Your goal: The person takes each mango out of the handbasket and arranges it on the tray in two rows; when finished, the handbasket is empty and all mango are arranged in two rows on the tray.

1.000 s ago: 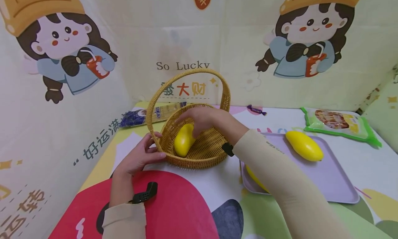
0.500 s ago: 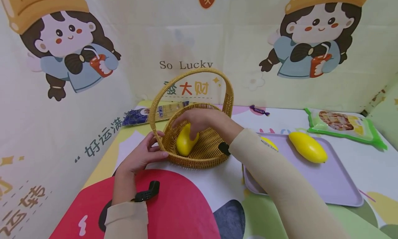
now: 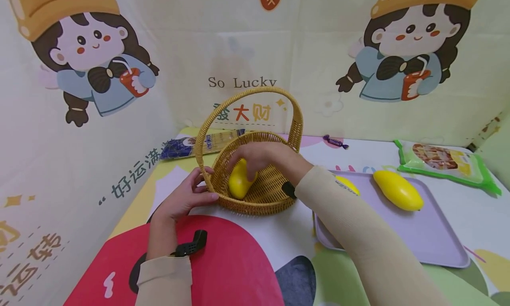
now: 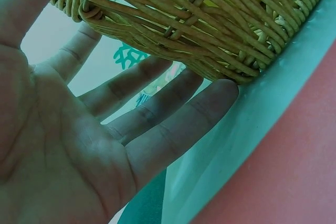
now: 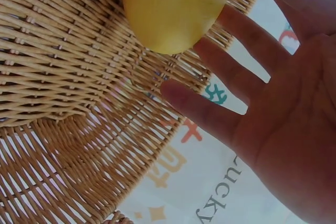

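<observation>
A woven basket point(image 3: 255, 208) with a tall arched handle stands on the table. My left hand point(image 3: 181, 197) grips its left side by the handle's foot, thumb on the front rim; in the left wrist view the fingers point(image 4: 173, 140) lie spread along the basket's outer wall. A yellow mango point(image 3: 239, 184) is inside the basket at the left. My right hand point(image 3: 259, 157) reaches over it from above and holds it, thumb on its right side. In the right wrist view the fingertips sit at the edge of the mango point(image 5: 173, 9), while the little finger stands apart from it.
Right of the basket is a lilac tray point(image 3: 434, 239) with a mango point(image 3: 398, 191) and another mango point(image 3: 348, 185) partly hidden by the right sleeve. Behind lie a blue-and-yellow packet point(image 3: 179, 149), a purple wrapped candy point(image 3: 336, 142) and a green-edged bag point(image 3: 446, 162).
The right hand and the mango have shifted only slightly within the basket. The right forearm has moved, uncovering the far end of a mango on the tray. The left hand keeps its place.
</observation>
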Motion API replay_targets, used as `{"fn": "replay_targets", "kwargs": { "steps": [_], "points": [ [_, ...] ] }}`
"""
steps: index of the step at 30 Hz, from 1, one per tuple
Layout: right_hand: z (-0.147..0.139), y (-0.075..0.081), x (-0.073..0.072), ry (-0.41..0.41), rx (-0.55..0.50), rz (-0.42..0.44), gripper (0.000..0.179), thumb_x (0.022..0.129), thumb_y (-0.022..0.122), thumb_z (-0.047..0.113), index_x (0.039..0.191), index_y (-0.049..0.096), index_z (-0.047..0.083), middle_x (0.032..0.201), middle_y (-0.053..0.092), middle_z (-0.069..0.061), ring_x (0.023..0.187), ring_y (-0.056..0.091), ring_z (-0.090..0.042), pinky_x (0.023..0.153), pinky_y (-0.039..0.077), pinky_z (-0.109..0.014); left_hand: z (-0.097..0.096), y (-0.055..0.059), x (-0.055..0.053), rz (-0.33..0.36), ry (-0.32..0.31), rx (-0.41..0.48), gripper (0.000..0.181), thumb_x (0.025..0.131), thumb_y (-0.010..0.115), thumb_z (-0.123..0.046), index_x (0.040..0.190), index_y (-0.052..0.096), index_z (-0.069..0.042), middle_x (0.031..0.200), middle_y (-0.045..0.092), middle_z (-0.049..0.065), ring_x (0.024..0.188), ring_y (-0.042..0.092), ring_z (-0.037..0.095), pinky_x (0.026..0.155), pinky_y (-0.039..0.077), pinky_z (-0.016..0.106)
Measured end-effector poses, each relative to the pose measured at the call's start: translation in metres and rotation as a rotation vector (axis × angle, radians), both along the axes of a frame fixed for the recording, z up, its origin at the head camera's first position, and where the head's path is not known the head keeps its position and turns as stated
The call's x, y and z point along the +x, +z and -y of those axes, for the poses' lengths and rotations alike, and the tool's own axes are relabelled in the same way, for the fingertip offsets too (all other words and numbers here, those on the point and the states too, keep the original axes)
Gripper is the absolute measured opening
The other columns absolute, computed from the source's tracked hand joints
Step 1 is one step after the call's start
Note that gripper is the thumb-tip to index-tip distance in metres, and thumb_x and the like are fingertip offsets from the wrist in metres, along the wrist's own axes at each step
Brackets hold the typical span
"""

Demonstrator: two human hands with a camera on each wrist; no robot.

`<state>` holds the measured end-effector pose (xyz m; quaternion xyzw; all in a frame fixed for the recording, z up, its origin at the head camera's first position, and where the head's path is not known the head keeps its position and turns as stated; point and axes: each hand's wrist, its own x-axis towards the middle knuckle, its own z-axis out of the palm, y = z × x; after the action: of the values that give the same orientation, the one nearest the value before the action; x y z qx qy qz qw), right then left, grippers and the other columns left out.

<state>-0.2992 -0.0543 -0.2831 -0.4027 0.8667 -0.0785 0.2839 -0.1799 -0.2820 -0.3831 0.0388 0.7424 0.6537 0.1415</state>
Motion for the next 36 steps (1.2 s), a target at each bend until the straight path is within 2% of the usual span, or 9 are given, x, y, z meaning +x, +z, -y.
{"fn": "replay_targets", "kwargs": {
  "steps": [5, 12, 19, 28, 36],
  "points": [
    [0.001, -0.002, -0.001, 0.007, 0.027, 0.000, 0.057, 0.086, 0.072, 0.000, 0.127, 0.072, 0.040, 0.153, 0.052, 0.002, 0.128, 0.048, -0.024, 0.104, 0.043, -0.039, 0.000, 0.000, 0.000, -0.004, -0.001, 0.003, 0.069, 0.093, 0.076, -0.014, 0.146, 0.031, -0.012, 0.158, 0.037, 0.019, 0.139, 0.053, 0.038, 0.095, 0.058, 0.031],
    [0.000, -0.003, 0.001, 0.003, 0.072, -0.034, 0.063, 0.085, 0.076, 0.000, 0.134, 0.067, 0.038, 0.146, 0.056, 0.000, 0.127, 0.051, -0.023, 0.111, 0.044, -0.043, 0.001, 0.001, 0.001, 0.001, -0.002, 0.008, 0.069, 0.094, 0.075, -0.014, 0.146, 0.031, -0.012, 0.159, 0.038, 0.020, 0.141, 0.050, 0.041, 0.095, 0.058, 0.030],
    [-0.004, -0.004, 0.000, 0.000, 0.126, -0.007, 0.055, 0.085, 0.080, 0.010, 0.129, 0.068, 0.041, 0.140, 0.058, 0.002, 0.126, 0.051, -0.023, 0.111, 0.043, -0.045, 0.001, 0.002, 0.002, -0.008, -0.001, 0.006, 0.069, 0.093, 0.076, -0.016, 0.146, 0.032, -0.010, 0.159, 0.038, 0.022, 0.144, 0.046, 0.044, 0.095, 0.057, 0.029],
    [-0.006, -0.002, -0.006, -0.016, 0.083, 0.000, 0.057, 0.084, 0.083, 0.014, 0.133, 0.067, 0.038, 0.141, 0.060, -0.002, 0.128, 0.053, -0.025, 0.112, 0.043, -0.048, 0.003, 0.002, 0.003, -0.008, 0.005, -0.011, 0.070, 0.093, 0.076, -0.016, 0.147, 0.032, -0.010, 0.160, 0.037, 0.022, 0.146, 0.044, 0.044, 0.096, 0.056, 0.029],
    [-0.010, 0.010, -0.008, -0.060, -0.002, 0.004, 0.056, 0.084, 0.083, 0.014, 0.133, 0.068, 0.038, 0.143, 0.060, -0.003, 0.130, 0.053, -0.026, 0.113, 0.043, -0.048, 0.002, 0.001, 0.002, -0.016, 0.000, -0.008, 0.070, 0.093, 0.077, -0.016, 0.147, 0.032, -0.011, 0.160, 0.038, 0.018, 0.145, 0.046, 0.042, 0.098, 0.055, 0.030]
  ]
}}
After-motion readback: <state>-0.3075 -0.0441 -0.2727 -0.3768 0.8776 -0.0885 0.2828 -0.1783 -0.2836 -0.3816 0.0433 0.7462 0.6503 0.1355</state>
